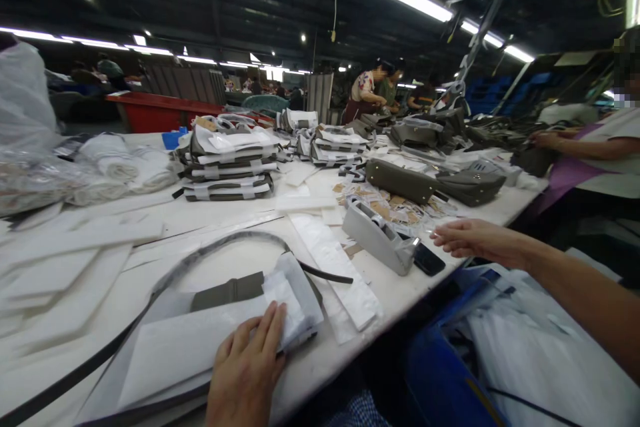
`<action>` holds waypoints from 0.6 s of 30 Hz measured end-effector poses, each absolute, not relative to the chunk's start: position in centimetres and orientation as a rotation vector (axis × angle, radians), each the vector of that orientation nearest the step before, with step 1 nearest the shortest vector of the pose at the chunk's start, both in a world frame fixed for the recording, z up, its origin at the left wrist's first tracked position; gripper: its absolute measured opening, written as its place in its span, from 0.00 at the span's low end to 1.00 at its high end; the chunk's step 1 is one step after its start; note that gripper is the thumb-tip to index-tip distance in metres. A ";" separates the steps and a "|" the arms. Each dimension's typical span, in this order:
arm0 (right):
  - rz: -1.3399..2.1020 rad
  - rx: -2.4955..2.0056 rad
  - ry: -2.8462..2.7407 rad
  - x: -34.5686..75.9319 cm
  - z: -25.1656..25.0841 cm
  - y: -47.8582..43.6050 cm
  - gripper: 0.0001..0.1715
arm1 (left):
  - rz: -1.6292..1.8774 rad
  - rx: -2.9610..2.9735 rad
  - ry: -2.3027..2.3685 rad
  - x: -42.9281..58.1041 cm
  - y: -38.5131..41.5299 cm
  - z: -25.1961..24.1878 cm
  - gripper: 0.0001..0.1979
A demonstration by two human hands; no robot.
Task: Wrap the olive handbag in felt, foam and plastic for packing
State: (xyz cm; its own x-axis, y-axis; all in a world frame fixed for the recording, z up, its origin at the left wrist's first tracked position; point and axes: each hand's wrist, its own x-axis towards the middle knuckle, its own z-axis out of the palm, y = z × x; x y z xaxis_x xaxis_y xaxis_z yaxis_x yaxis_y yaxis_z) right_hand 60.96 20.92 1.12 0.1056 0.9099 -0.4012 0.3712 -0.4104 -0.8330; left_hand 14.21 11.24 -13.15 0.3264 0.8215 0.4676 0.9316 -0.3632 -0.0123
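My left hand (250,363) lies with fingers stretched out flat on white wrapping paper (190,340), pressing its folded end down. The paper wraps a dark olive-grey bag (230,290), partly visible beneath it. A long dark strap (240,237), partly covered in a pale wrap, loops over the table behind the bag. My right hand (475,240) hovers just past the cutting end of a grey tape dispenser (380,237). Its fingers are pinched together around what looks like a short, clear piece of tape (433,234). A dark phone-like object (429,259) lies beside the dispenser.
White foam sheets (90,247) lie at left. Stacked wrapped bags (227,163) stand behind, with unwrapped bags (400,180) and scattered brown tags (385,207) to the right. A blue bin (435,367) with plastic stands below my right arm. A co-worker (600,147) handles a bag at right.
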 end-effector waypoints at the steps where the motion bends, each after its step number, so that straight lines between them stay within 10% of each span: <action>1: 1.286 -1.862 -1.248 61.1 0.4 20.2 0.20 | -0.564 -2.319 -1.575 14.2 11.3 -13.2 0.34; 18: 0.753 -1.883 -1.679 60.3 -5.6 18.9 0.26 | -0.587 -2.357 -1.596 14.2 11.2 -13.0 0.29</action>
State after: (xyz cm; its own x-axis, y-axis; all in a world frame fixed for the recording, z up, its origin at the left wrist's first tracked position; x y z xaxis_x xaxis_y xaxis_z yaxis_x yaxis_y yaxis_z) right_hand 60.30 18.91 -5.65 0.0846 0.9937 -0.0730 0.7153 -0.1116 -0.6899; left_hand 14.16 11.19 -12.96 0.3247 0.8315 0.4507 0.9254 -0.3777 0.0300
